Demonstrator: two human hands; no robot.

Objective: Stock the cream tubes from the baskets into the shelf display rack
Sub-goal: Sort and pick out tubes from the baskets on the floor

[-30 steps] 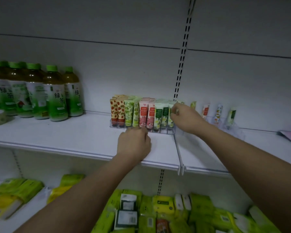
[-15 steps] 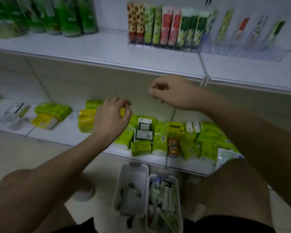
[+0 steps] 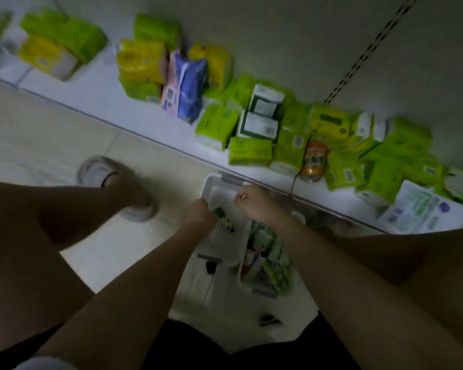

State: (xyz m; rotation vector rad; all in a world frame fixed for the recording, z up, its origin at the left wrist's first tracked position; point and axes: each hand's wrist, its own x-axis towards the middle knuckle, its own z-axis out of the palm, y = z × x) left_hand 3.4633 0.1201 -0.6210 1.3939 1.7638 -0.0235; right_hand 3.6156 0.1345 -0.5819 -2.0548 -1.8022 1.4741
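1. On the pale tiled floor [image 3: 51,134], just in front of the bottom shelf, two white perforated plastic baskets stand side by side; the left basket [image 3: 219,236] looks nearly bare, with only a dark-green item or two on its bottom, while the right basket [image 3: 267,265] is heaped with slim green-and-white cream tubes [image 3: 271,252].
2. The left hand [image 3: 198,216] is down in the left basket, its fingers curled at a dark-green item [image 3: 221,212] that may be a tube; the blur hides whether it is actually pinched, so I cannot tell.
3. The right hand [image 3: 254,202] hangs over the far end of the same basket with fingers curled under; whether it holds anything cannot be made out.
4. The display rack itself is out of view; only the low white shelf [image 3: 134,110] shows, strewn with green and yellow tissue packs [image 3: 217,126], a pink-and-blue packet [image 3: 183,94] and an orange drink can [image 3: 314,161].
5. A white shoe [image 3: 110,182] is planted on the floor to the left of the baskets.
6. Judging by this, the step in hand is fetching more tubes from the baskets.
7. The next move likely calls for a firm grip on one or several tubes, probably from the fuller right basket, then lifting them clear of the rim and carrying them up to the rack, caps downward like the stock already standing there would need.
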